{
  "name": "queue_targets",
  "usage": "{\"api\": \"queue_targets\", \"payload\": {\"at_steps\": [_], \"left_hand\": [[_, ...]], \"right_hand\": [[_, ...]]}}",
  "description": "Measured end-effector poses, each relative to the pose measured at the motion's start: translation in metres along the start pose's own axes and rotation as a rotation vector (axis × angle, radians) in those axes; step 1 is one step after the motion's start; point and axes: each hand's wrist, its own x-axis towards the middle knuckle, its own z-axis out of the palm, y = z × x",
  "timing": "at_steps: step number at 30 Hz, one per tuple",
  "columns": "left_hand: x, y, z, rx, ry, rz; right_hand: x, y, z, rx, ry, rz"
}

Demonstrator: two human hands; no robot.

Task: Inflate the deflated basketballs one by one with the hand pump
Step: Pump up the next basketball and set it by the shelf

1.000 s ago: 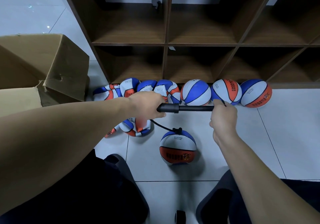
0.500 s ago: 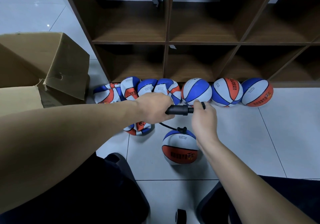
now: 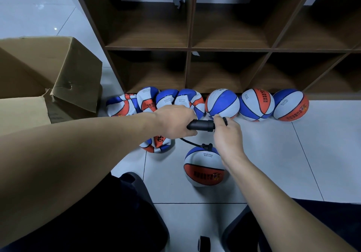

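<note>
Left hand (image 3: 176, 123) grips the hand pump (image 3: 201, 125) barrel; right hand (image 3: 227, 132) clasps its handle; basketball (image 3: 205, 167) looks light, likely to roll; steady it near the valve.

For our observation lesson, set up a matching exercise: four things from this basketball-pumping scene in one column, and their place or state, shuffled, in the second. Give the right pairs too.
Things
1. hand pump
2. ball with the hose
3. cardboard box
4. shelf unit

Place or state
A. open, on the floor at the left
B. gripped by the left hand and right hand
C. wooden cubbies, nothing seen inside
D. round, on the tiles nearest the person

Pairs: 1-B, 2-D, 3-A, 4-C
</note>
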Motion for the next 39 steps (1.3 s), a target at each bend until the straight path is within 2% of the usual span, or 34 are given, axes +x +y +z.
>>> {"api": "queue_targets", "payload": {"at_steps": [3, 8, 16, 25, 39], "left_hand": [[-0.002, -0.007, -0.004, -0.022, -0.007, -0.025], [-0.005, -0.015, -0.007, -0.038, -0.03, -0.063], [-0.009, -0.008, -0.005, 0.009, -0.001, -0.063], [-0.006, 0.005, -0.002, -0.018, 0.054, -0.043], [0.001, -0.001, -0.005, -0.012, 0.02, -0.004]], "right_hand": [[0.012, -0.001, -0.02, 0.034, 0.092, 0.024], [0.03, 0.0, -0.05, 0.236, 0.226, 0.154], [0.014, 0.0, -0.028, 0.167, 0.243, 0.04], [-0.002, -0.006, -0.001, 0.129, 0.155, -0.042], [-0.002, -0.005, 0.006, 0.074, 0.036, 0.029]]}}
